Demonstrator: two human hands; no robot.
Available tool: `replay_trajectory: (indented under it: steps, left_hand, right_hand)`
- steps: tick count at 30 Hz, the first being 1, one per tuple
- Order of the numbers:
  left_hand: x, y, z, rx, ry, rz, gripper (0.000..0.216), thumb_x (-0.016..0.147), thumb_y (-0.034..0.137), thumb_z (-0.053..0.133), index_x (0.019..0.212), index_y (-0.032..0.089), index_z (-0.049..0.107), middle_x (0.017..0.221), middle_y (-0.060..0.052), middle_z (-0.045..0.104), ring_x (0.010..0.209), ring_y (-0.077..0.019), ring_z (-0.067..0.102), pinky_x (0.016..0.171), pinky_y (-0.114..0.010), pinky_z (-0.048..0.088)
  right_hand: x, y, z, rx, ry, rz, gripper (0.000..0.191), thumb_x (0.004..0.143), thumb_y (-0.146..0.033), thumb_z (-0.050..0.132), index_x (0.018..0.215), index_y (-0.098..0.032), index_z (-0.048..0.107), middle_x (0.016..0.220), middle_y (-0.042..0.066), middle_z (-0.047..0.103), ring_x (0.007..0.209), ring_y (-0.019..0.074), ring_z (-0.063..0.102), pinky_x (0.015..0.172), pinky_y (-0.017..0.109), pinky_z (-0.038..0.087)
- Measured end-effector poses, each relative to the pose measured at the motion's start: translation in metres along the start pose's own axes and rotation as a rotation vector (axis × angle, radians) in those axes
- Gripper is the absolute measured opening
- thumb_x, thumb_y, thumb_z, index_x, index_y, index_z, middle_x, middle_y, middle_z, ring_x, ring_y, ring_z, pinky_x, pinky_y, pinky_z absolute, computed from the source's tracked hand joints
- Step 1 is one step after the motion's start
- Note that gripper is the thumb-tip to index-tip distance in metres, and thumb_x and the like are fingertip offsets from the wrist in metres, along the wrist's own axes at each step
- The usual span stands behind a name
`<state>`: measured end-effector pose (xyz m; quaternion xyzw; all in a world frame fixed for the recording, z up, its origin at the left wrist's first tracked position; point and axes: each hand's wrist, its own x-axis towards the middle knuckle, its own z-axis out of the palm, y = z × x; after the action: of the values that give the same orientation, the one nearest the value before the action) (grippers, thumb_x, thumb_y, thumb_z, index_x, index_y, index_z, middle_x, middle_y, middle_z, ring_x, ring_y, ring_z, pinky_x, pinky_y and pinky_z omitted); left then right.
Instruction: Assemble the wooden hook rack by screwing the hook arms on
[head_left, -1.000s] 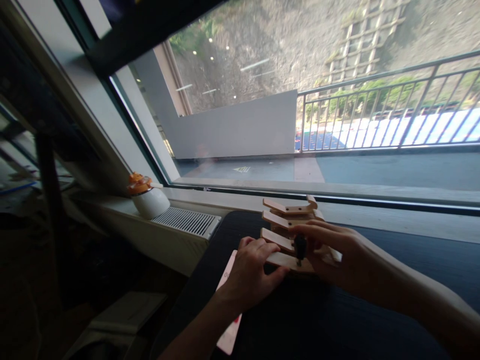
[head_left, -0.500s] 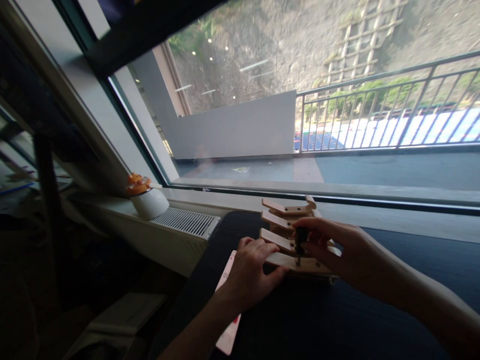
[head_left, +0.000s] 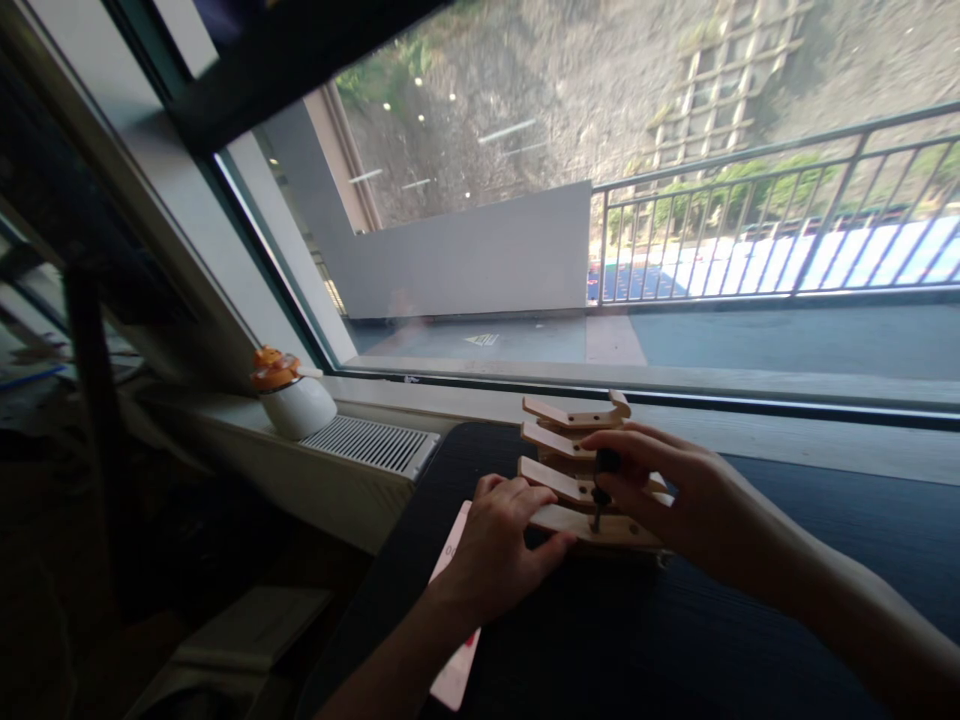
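A small wooden rack [head_left: 555,474] with several bent slats, dark screw heads on them, stands on the dark table. My left hand [head_left: 504,535] grips the left end of its nearest slat, fingers over the top and thumb along the front side. Between the fingertips of my right hand [head_left: 675,475] is a short screwdriver [head_left: 604,476] with a black handle. It stands nearly upright, slightly tilted, and its tip meets a screw spot on the nearest slat. My right hand hides the right-hand part of the rack.
Partly under my left wrist lies a pink phone-like slab [head_left: 455,672] on the black table [head_left: 585,640]. A white pot with an orange top [head_left: 296,400] stands on the ledge, beside a vent grille [head_left: 373,445]. Behind the table runs a window sill [head_left: 450,397].
My right hand has turned slightly, and the screwdriver's handle leans a little more to the right and lower exposure of its top shows. My left hand and the rack hold still.
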<state>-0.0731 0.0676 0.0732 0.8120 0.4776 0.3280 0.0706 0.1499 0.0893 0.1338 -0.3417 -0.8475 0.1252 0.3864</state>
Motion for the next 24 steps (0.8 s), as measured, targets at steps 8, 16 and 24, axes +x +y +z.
replay_trajectory:
  steps: [8,16,24]
  left_hand:
    - [0.0,-0.002,0.002,-0.006,-0.002,0.007,0.029,0.078,0.024,0.081,0.103,0.018,0.069,0.103,-0.006,0.075,0.098,-0.0268,0.069,0.098,-0.047,0.042]
    - [0.002,0.003,-0.014,-0.075,-0.089,-0.058,0.034,0.082,0.032,0.078,0.113,0.021,0.068,0.111,-0.005,0.075,0.103,-0.0267,0.068,0.099,-0.045,0.043]
    - [0.016,0.007,-0.059,-0.012,-0.101,-0.139,0.027,0.086,0.031,0.068,0.111,0.02,0.071,0.092,-0.004,0.071,0.088,-0.0232,0.065,0.089,-0.04,0.046]
  right_hand:
    - [0.0,-0.001,-0.007,-0.035,0.011,0.046,0.022,0.091,-0.03,0.061,0.109,-0.024,0.071,0.095,0.006,0.078,0.071,0.0183,0.07,0.064,0.029,0.056]
    - [-0.002,-0.013,-0.003,-0.077,-0.046,0.132,0.01,0.089,-0.025,0.058,0.098,-0.023,0.064,0.077,0.001,0.072,0.062,0.0164,0.067,0.057,0.026,0.052]
    - [0.027,-0.042,-0.029,-0.315,-0.542,0.063,0.021,0.082,-0.004,0.056,0.089,-0.02,0.069,0.095,0.007,0.076,0.08,0.0209,0.072,0.067,0.028,0.05]
